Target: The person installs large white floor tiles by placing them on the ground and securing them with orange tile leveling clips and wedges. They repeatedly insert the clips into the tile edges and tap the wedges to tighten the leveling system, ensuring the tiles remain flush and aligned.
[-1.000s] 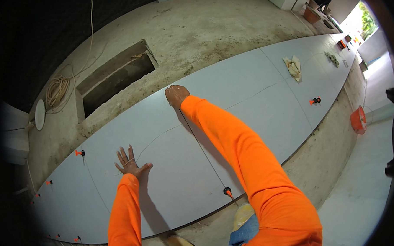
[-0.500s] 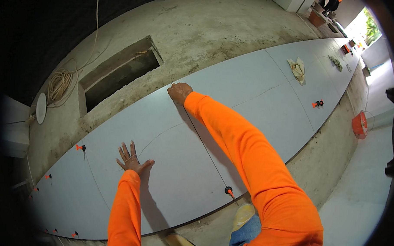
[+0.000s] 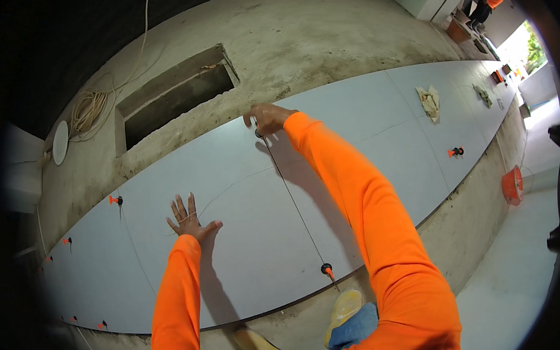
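Note:
Large light-grey tiles (image 3: 266, 230) lie in a row, with a dark straight joint running between my two hands. My left hand (image 3: 192, 224) rests flat on the tile left of that joint, its fingers spread. At the joint's far end my right hand (image 3: 268, 119) has its fingers curled over a tile leveling clip (image 3: 258, 133). Only the black base of this clip shows; the fingers hide its top. At the joint's near end stands another leveling clip (image 3: 326, 270), black with an orange handle.
More orange-and-black clips (image 3: 116, 200) sit along the tile edges. Beyond is a rectangular floor pit (image 3: 178, 97) beside a coiled cable (image 3: 90, 110). Crumpled paper (image 3: 428, 104) lies on the far tiles. A red bucket (image 3: 512, 185) stands right. Another person (image 3: 483, 9) is at the far right.
My right hand has gone from a closed fist to a looser curl, and the clip's black base now shows under it. The left hand keeps its place on the tile.

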Tool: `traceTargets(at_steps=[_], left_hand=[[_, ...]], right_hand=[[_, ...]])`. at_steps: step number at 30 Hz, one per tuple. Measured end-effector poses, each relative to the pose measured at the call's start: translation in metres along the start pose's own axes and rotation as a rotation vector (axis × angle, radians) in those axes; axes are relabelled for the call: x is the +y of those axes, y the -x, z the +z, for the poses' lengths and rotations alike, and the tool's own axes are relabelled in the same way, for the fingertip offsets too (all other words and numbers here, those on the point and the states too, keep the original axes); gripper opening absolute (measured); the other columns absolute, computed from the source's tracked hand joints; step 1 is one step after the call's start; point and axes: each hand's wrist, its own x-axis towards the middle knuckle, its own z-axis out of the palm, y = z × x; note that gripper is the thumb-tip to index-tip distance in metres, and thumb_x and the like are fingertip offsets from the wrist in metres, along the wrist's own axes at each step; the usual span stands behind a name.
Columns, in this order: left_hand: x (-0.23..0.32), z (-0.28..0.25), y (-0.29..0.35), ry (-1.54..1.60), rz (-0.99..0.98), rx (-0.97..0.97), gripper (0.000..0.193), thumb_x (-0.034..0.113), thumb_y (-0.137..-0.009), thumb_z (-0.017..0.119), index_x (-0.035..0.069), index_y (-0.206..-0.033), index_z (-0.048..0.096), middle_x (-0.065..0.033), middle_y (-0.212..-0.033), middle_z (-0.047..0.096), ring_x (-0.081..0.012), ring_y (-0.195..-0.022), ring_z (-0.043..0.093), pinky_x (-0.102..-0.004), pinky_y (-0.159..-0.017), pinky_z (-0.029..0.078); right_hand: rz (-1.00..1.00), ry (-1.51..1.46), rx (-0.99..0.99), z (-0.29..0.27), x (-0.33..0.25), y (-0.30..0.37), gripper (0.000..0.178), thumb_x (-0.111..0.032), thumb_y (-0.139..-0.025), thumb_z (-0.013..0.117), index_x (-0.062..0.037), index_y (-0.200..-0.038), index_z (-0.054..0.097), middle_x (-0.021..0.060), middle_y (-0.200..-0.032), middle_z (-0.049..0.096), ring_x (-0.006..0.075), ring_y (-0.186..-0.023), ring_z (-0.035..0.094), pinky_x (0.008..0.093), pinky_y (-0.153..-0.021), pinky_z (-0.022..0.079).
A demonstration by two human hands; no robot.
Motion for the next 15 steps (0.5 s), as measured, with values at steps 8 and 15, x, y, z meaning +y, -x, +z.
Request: traceTargets(at_steps=[8, 15], left_hand=[[0.000, 0.002, -0.003, -0.030, -0.006, -0.007, 0.153, 0.100, -0.049, 0.070, 0.032, -0.171, 0.006, -0.0109, -0.177, -0.016, -0.0318, -0.160, -0.027, -0.0738, -0.119, -0.012], [0.001, 0.000, -0.002, -0.039, -0.019, -0.018, 0.153, 0.101, -0.050, 0.069, 0.031, -0.171, 0.007, -0.0122, -0.177, -0.014, -0.0324, -0.160, -0.026, -0.0743, -0.118, -0.011]], right_hand=[[0.175, 0.202, 0.115, 0.013, -0.019, 0.009, 0.036, -0.027, -0.082, 0.081, 0.0001, -0.106, 0.074, 0.0230, -0.111, 0.075, 0.0415, -0.107, 0.072, 0.0477, -0.091, 0.059], [0.000, 0.247, 0.143, 0.022, 0.001, -0.009, 0.007, 0.000, -0.084, 0.066, 0.0004, -0.091, 0.067, 0.0218, -0.093, 0.074, 0.0401, -0.102, 0.072, 0.0491, -0.087, 0.057]])
